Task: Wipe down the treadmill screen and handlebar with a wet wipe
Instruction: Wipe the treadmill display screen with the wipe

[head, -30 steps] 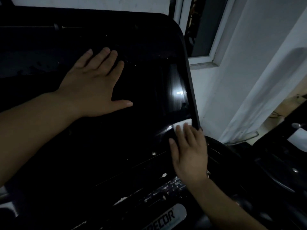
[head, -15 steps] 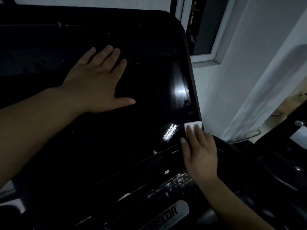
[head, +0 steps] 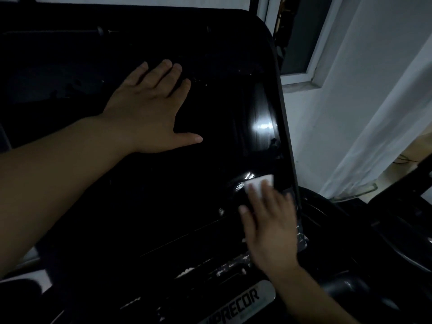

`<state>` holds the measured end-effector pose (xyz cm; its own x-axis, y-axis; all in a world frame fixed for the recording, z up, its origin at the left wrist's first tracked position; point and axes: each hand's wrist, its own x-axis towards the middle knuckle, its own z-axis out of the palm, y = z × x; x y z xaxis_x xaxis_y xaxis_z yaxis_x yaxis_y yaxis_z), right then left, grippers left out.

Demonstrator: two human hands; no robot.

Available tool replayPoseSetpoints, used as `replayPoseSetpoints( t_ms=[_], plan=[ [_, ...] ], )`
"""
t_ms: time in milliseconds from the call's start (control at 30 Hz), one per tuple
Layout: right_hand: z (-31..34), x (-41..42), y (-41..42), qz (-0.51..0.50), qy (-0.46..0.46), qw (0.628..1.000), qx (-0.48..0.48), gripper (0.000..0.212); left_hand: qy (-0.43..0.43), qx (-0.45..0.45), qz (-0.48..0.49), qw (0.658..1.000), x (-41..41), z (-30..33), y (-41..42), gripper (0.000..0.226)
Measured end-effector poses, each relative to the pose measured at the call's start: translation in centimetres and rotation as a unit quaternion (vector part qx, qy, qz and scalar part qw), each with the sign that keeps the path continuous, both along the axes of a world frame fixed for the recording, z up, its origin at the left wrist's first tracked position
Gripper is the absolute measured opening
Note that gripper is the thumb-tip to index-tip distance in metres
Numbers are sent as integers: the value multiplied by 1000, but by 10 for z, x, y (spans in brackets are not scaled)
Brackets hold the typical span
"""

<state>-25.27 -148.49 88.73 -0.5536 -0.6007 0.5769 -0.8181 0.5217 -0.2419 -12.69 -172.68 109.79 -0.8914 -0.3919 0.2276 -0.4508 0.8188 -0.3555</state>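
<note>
The black glossy treadmill screen (head: 210, 66) fills most of the view, tilted back, with light glare near its right edge. My left hand (head: 149, 113) lies flat on the middle of the screen, fingers spread, holding nothing. My right hand (head: 271, 228) presses a white wet wipe (head: 263, 182) flat against the screen's lower right corner; only the wipe's top edge shows past my fingertips. A dark handlebar (head: 327, 211) curves away just right of the console, dim and partly hidden.
A worn control strip and a silver PRECOR badge (head: 245, 302) sit below the screen. Behind on the right are a window frame (head: 301, 77), a white wall and a pale curtain (head: 385, 136). Another dark machine (head: 402, 206) stands at the far right.
My right hand slid the wipe right towards the screen's edge, then back a little left along the lower right corner. My left hand stayed flat on the screen.
</note>
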Motion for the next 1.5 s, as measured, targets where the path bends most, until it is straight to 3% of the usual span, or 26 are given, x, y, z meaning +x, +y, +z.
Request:
replayPoseSetpoints(
  t_ms=[133,367,467,567,667,767,900,1033,1200,1300,1400,1500],
  plan=[
    [4,-8,-7,-43,-44,998,-20,58,2,-5,-1,1000,-1,-1,-1,126],
    [-4,104,-34,188,69,980,-5,55,10,-23,-7,1000,-2,-5,-5,123],
    [13,60,-36,138,85,987,3,52,9,-19,-5,1000,0,-2,-5,120],
    [36,-14,-36,12,38,999,-5,53,8,-12,-5,1000,-1,-1,-4,117],
    [52,-59,-36,-44,-3,999,-24,56,8,-11,-6,1000,-1,0,-3,103],
    [53,-29,-47,-16,23,999,-31,54,12,-15,-5,1000,-2,0,-4,91],
    [45,34,-57,111,75,991,-12,53,19,-24,3,1000,-3,-5,-4,85],
    [63,-12,-58,49,87,995,-12,51,11,-10,7,1000,-2,-1,-1,86],
    [80,-79,-49,-48,6,999,-17,56,0,-6,10,1000,-1,1,2,88],
    [81,-51,-60,-24,30,999,-35,55,2,-6,11,1000,-2,0,2,85],
    [74,-4,-74,74,100,992,-38,52,9,-21,12,1000,-3,-3,0,84],
    [88,-16,-81,86,134,987,-36,48,9,-16,11,1000,-2,-3,-1,85]
  ],
)
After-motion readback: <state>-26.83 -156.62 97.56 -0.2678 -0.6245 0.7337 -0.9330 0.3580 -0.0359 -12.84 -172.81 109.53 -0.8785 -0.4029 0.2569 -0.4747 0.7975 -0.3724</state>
